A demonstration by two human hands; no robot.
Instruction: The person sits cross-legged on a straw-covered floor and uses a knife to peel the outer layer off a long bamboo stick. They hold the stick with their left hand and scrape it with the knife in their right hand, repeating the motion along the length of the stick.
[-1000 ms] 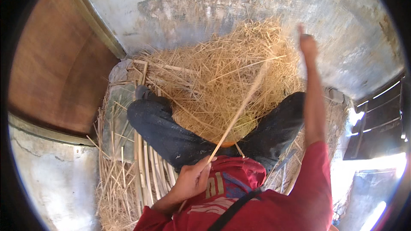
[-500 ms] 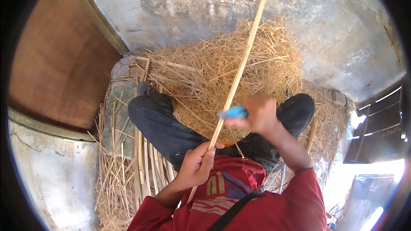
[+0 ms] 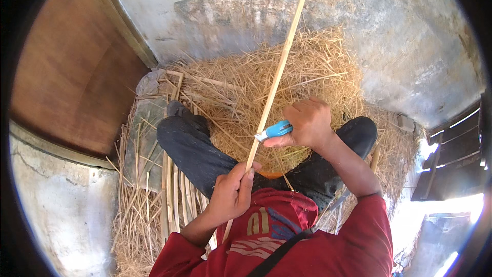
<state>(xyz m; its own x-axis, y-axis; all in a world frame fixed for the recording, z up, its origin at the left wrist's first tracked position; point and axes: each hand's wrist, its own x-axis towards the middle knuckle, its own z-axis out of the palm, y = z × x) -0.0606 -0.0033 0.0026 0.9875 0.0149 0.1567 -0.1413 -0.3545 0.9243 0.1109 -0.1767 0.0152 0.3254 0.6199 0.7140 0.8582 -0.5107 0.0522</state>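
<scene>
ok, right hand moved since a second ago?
Yes, the right hand has moved left and down in view: then backed by the wall, right of the straw heap; now in front of the heap.

The floor (image 3: 154,111), grey where it shows at the left, carries a large heap of straw (image 3: 324,66) across its middle; long pale strips (image 3: 176,200) lie side by side toward the left.

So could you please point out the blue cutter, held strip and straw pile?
Blue cutter (image 3: 278,129), head view: on its handle.
Held strip (image 3: 275,83), head view: middle stretch.
Straw pile (image 3: 243,110), head view: central part.
</scene>
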